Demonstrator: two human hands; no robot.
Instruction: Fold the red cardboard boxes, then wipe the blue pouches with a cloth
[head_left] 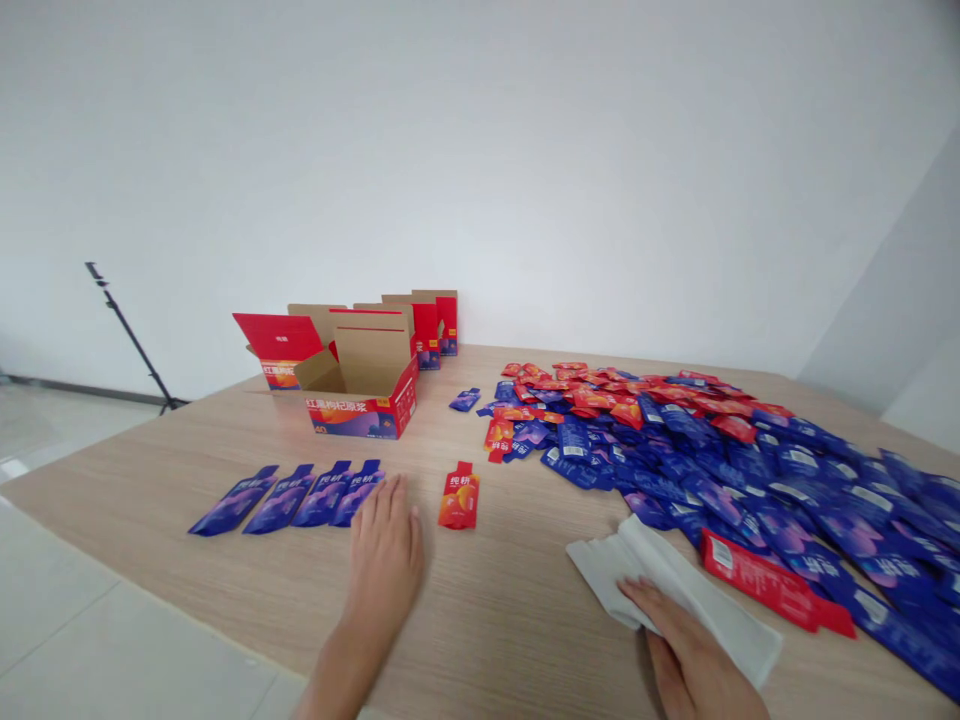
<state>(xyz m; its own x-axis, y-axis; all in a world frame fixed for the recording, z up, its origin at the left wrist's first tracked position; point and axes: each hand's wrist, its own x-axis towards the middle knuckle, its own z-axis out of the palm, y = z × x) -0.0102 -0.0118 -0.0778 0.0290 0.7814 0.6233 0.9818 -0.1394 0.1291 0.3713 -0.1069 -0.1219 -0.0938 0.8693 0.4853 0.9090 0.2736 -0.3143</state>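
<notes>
My left hand (385, 545) lies palm down on the table, fingers stretched forward. Its fingertips reach the right edge of a blue pouch (352, 500), the last in a row of several blue pouches (280, 500) laid side by side with their spouts away from me. To the right of that hand a single red pouch (459, 498) lies flat, apart from it. My right hand (679, 640) is on a folded white cloth (645, 550), its fingers bent over the near edge and gripping it. Part of the cloth is hidden under the hand.
An open carton (352, 418) stands at the back left, with more open cartons (281, 350) behind it. A large heap of blue pouches (720, 470) and red pouches (600, 385) covers the right side. One blue pouch (466, 400) lies alone near the carton. A thin stand (135, 340) rises beyond the table.
</notes>
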